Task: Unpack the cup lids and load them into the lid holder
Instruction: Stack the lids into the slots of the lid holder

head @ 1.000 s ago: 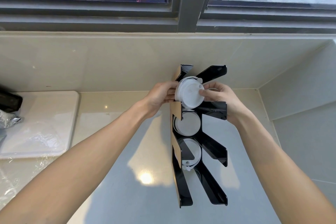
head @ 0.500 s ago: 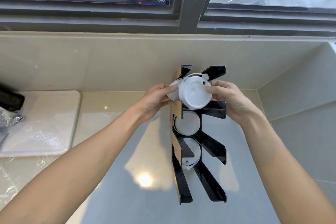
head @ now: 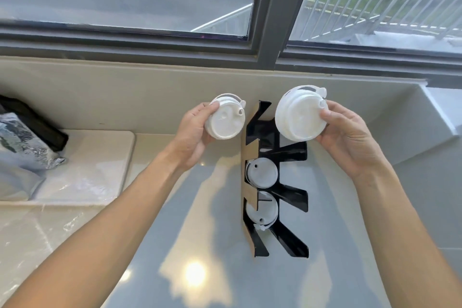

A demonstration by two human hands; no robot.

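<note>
The left hand [head: 193,134] covers the near-left rim of its stack of white cup lids [head: 225,120]; how many lids the stack holds cannot be counted. The right hand [head: 350,137] hides the right edge of the larger lid stack [head: 298,116], which in turn blocks the top slot of the black lid holder [head: 272,182]. Lids in the holder's two middle slots show only their faces, so their number is unclear. At the left edge, a silvery bag [head: 22,142] and a black object [head: 35,120] are cut off. Both forearms run out of the bottom edge.
</note>
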